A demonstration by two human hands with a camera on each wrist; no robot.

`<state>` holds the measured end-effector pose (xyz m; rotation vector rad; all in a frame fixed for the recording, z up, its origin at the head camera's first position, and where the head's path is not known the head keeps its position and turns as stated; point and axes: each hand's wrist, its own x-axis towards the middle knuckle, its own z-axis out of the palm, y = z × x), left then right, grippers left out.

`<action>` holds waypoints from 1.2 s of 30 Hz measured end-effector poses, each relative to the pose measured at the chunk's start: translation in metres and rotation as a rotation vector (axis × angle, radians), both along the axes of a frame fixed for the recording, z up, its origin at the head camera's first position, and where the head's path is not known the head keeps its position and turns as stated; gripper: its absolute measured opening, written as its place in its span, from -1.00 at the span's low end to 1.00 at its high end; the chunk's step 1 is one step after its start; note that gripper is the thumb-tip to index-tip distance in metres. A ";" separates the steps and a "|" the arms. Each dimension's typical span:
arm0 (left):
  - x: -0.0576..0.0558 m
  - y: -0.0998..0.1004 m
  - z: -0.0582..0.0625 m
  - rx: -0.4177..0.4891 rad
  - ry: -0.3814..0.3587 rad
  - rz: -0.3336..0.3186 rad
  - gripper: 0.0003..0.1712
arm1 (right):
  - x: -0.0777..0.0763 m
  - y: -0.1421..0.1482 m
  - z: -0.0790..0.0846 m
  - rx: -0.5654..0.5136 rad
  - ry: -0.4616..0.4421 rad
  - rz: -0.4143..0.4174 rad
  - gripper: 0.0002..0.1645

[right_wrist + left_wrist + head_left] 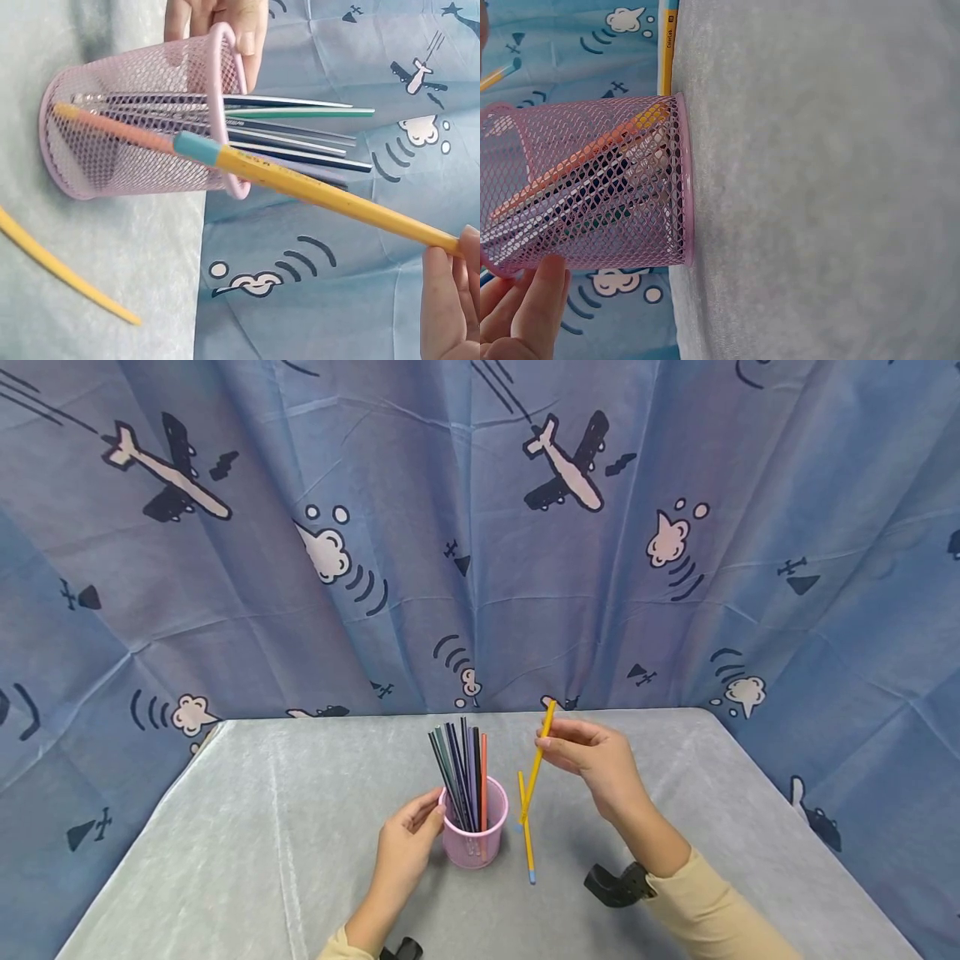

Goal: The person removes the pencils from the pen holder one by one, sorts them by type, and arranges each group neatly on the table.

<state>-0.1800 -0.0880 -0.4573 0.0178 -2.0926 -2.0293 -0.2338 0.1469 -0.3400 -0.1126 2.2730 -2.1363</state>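
Observation:
My left hand (406, 842) grips the rim of a pink mesh pencil cup (471, 850), its fingertips against the side in the left wrist view. Several dark, green and purple pencils (467, 768) and one orange pencil (484, 768) stand in the cup, leaning toward its left side. To the right of the cup, my right hand (600, 762) pinches a yellow pencil (330, 199) near its upper end. That pencil slants in the air, with its blue end (196, 148) low and toward the cup. A second yellow pencil (528, 847) lies on the table beside the cup.
A pale grey cloth covers the table (210, 860). Behind and around it hangs a blue curtain (405, 552) printed with planes and clouds. A black camera mount (618, 886) is strapped to the right wrist.

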 end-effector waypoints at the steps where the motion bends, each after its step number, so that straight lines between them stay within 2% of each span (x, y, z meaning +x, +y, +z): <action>1: 0.000 0.000 0.000 0.002 0.001 -0.001 -0.61 | 0.000 0.001 -0.001 0.001 -0.004 -0.002 -0.50; 7: 0.000 0.001 0.001 -0.003 0.000 0.006 -0.61 | -0.002 0.005 -0.007 0.009 -0.022 0.000 -0.43; 25: 0.000 0.001 -0.001 0.012 -0.005 0.005 -0.61 | -0.006 0.015 -0.019 0.078 -0.088 0.019 -0.46; 36: 0.000 0.001 -0.001 0.008 -0.007 0.008 -0.61 | -0.012 0.018 -0.024 0.071 -0.105 0.022 -0.42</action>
